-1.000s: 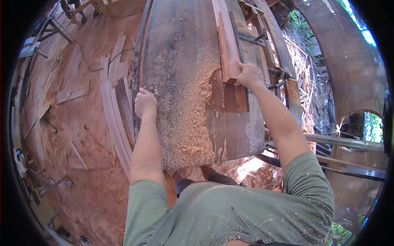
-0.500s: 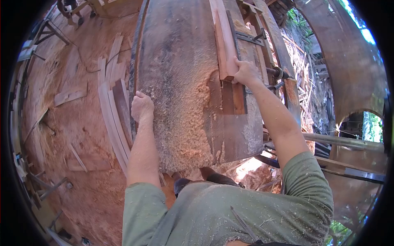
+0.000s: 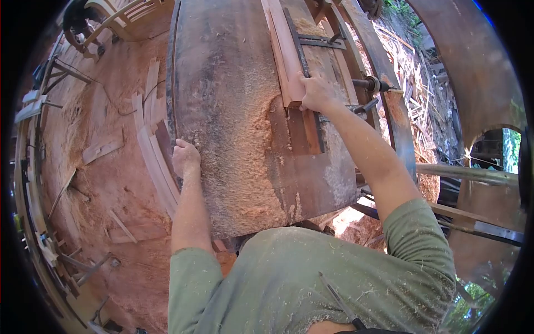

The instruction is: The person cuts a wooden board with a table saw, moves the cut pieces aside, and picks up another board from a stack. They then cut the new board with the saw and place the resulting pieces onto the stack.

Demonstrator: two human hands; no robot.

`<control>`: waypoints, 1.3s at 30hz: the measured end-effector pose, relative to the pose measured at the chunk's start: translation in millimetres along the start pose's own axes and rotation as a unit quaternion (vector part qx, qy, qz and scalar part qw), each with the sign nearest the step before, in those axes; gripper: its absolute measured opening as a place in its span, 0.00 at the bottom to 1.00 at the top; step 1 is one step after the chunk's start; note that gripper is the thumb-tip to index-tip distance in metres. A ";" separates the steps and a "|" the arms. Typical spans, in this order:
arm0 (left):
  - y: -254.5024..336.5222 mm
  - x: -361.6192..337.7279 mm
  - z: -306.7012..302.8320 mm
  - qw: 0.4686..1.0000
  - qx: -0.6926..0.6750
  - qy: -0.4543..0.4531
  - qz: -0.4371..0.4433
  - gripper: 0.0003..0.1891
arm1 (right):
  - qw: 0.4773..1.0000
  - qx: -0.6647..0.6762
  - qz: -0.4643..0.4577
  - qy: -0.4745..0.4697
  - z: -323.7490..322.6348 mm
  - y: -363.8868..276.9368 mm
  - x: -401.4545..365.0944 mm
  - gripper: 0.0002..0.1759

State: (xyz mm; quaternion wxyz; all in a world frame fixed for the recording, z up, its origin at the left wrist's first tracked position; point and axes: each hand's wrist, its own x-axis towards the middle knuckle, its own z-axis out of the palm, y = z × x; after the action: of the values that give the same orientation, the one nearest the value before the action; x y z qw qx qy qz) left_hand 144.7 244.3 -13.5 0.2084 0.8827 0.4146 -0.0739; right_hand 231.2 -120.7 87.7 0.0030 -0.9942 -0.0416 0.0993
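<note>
My right hand (image 3: 319, 93) is closed around the near end of a long reddish timber (image 3: 286, 55), thumb at its end face. This timber lies lengthwise on a sawdust-covered wooden worktable (image 3: 214, 67), along a dark straight fence (image 3: 296, 42). Just below its near end is a reddish-brown wooden strip (image 3: 312, 136) set in the tabletop. At the table's left edge, my left hand (image 3: 186, 158) has its fingers curled over the rim, closed on it. A heap of pale shavings (image 3: 258, 189) covers the tabletop between my hands.
Loose boards (image 3: 153, 161) lean or lie along the table's left side. More offcuts, such as a short plank (image 3: 103, 146), lie on the dusty floor. A metal shaft (image 3: 372, 84) sits right of the fence. Behind, a person (image 3: 83, 22) is beside a wooden chair (image 3: 136, 14).
My view has swung slightly, so the table and both hands appear further left. Both hands keep their grips, and the timber shows little movement against the table.
</note>
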 end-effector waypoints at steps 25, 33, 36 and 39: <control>382.9 119.2 54.3 0.876 -0.310 -0.247 0.274 0.26 | 0.999 -0.008 0.032 -0.004 5.7 -5.0 11.5 0.38; 465.4 111.6 93.6 0.919 -0.204 -0.205 0.267 0.30 | 0.999 0.023 0.029 0.004 10.3 0.3 11.9 0.39; 475.2 118.5 110.8 0.914 -0.182 -0.218 0.291 0.29 | 0.999 0.024 0.036 -0.011 5.6 0.1 15.7 0.39; 479.3 115.4 109.2 0.918 -0.155 -0.144 0.335 0.25 | 0.998 0.029 0.050 -0.022 6.0 0.7 16.4 0.38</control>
State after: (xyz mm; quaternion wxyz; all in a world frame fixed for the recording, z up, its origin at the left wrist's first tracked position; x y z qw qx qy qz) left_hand 589.4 5.4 0.0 0.4127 0.9064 0.0663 -0.0607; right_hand 246.0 -120.1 78.6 0.0260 -0.9921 0.0113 0.1220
